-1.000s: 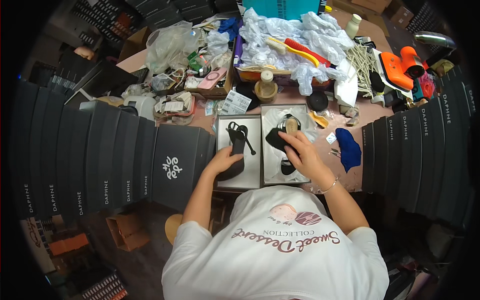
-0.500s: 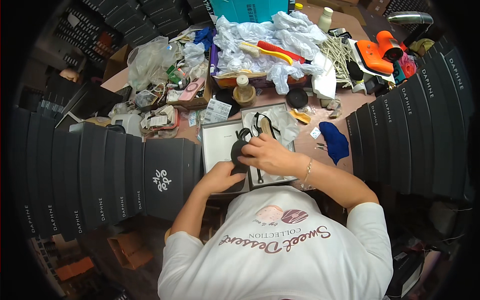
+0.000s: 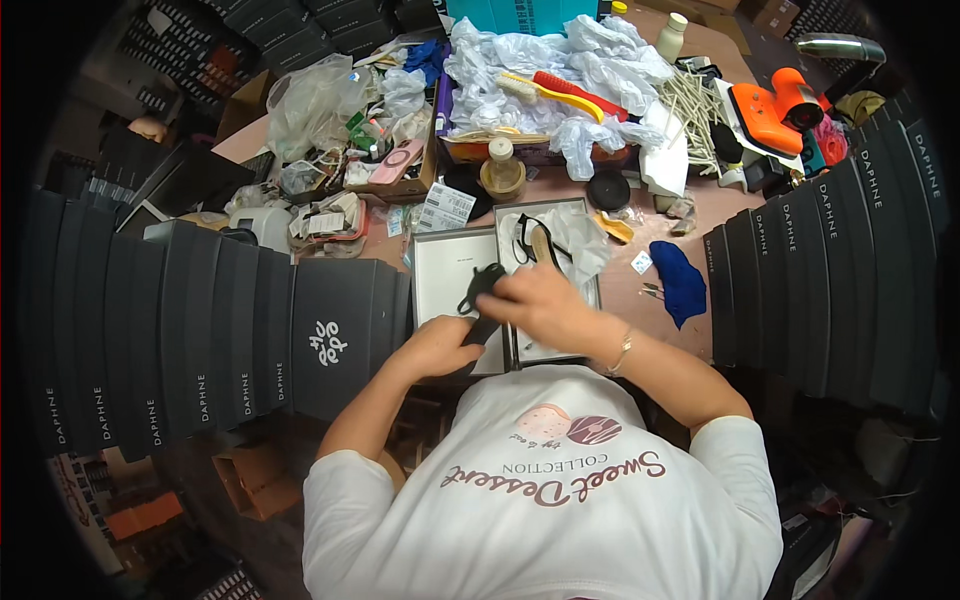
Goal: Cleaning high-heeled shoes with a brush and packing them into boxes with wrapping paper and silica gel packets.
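Observation:
A black strappy sandal [image 3: 484, 328] is held over the open shoe box. My left hand [image 3: 437, 347] is closed around its lower part. My right hand [image 3: 545, 305], slightly blurred, has its fingers closed at the sandal's upper part by the straps. Another black sandal [image 3: 540, 243] with a tan insole lies in the right half of the box, on white tissue paper [image 3: 578, 240], partly covered by my right hand. The left half, a grey-edged box lid [image 3: 450, 262] with a white inside, lies beneath my left hand.
Stacked dark shoe boxes [image 3: 185, 330] wall the left side, and more boxes [image 3: 820, 270] stand at right. Behind are a bin of crumpled white plastic [image 3: 560, 65] with brushes on top, a bottle [image 3: 502, 172], and a blue cloth [image 3: 678, 284]. An orange tool [image 3: 768, 115] sits far right.
The sandal has turned in my hands: its broad dark oval showed before, and now its straps and a narrower side show. My right hand has shifted slightly. The whole view has swung a little.

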### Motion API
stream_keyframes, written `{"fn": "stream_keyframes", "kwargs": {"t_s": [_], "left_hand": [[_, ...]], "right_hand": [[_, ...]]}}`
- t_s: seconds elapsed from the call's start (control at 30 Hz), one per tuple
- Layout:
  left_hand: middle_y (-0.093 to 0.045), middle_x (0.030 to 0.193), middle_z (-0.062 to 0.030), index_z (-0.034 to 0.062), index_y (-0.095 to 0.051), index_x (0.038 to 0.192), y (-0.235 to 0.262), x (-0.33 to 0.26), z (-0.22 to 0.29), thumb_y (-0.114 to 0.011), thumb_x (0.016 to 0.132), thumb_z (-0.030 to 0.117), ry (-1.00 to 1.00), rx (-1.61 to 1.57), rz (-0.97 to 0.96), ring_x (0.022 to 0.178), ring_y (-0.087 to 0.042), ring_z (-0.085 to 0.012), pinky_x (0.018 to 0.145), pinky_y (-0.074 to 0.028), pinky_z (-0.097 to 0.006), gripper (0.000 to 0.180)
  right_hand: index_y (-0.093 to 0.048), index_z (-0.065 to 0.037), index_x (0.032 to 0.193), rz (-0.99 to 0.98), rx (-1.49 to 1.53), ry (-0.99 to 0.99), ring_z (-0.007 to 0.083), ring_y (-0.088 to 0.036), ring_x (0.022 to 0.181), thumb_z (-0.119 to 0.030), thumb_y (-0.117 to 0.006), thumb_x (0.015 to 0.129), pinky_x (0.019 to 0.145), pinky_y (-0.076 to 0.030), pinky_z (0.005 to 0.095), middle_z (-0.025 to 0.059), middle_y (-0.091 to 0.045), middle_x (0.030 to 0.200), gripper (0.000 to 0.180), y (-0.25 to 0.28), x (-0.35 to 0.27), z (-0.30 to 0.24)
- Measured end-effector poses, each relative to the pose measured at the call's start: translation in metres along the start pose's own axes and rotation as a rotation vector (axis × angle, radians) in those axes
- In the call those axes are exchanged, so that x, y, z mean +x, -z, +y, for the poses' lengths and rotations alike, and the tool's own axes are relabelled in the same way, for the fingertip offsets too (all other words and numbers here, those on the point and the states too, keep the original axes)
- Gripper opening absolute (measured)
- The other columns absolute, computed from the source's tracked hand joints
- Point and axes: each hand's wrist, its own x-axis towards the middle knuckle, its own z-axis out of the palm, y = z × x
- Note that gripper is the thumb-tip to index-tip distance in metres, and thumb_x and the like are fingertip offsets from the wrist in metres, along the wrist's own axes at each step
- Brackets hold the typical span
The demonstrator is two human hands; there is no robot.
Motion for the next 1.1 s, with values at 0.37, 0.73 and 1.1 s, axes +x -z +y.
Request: {"fn": "stream_keyframes", "kwargs": {"t_s": [0.37, 0.73, 1.1], "left_hand": [[-0.062, 0.073, -0.0221, -0.0017, -0.061, 0.084, -0.012, -0.006, -0.011, -0.064, 0.076, 0.025, -0.024, 0.117, 0.110, 0.071, -0.061, -0.0388, 0.064, -0.046, -0.043, 0.028], [-0.063, 0.079, -0.0024, -0.0039, -0.062, 0.096, -0.008, -0.011, -0.023, -0.066, 0.080, 0.010, 0.025, -0.696, 0.026, 0.071, -0.057, -0.0087, 0.065, -0.048, -0.024, 0.021], [-0.065, 0.090, -0.0121, -0.0040, -0.053, 0.113, -0.033, 0.004, -0.025, -0.059, 0.083, 0.011, -0.188, -1.663, 0.131, 0.071, -0.067, -0.0185, 0.065, -0.058, -0.030, 0.034]], "right_hand": [[-0.067, -0.014, 0.102, -0.001, 0.012, -0.221, 0.0196, -0.052, 0.085, -0.010, -0.056, 0.076, 0.071, -0.038, 0.0316, 0.0031, -0.053, 0.084, 0.029, -0.001, -0.031, 0.020], [-0.063, -0.013, 0.112, 0.180, 0.105, -0.299, 0.0274, -0.056, 0.082, 0.000, -0.059, 0.069, 0.073, -0.043, 0.0379, 0.0082, -0.057, 0.091, 0.045, 0.012, -0.025, 0.023], [-0.058, -0.003, 0.115, 0.384, 0.275, -0.426, 0.0319, -0.056, 0.085, 0.004, -0.058, 0.071, 0.074, -0.048, 0.0386, 0.0141, -0.055, 0.097, 0.045, 0.012, 0.016, 0.009]]}}
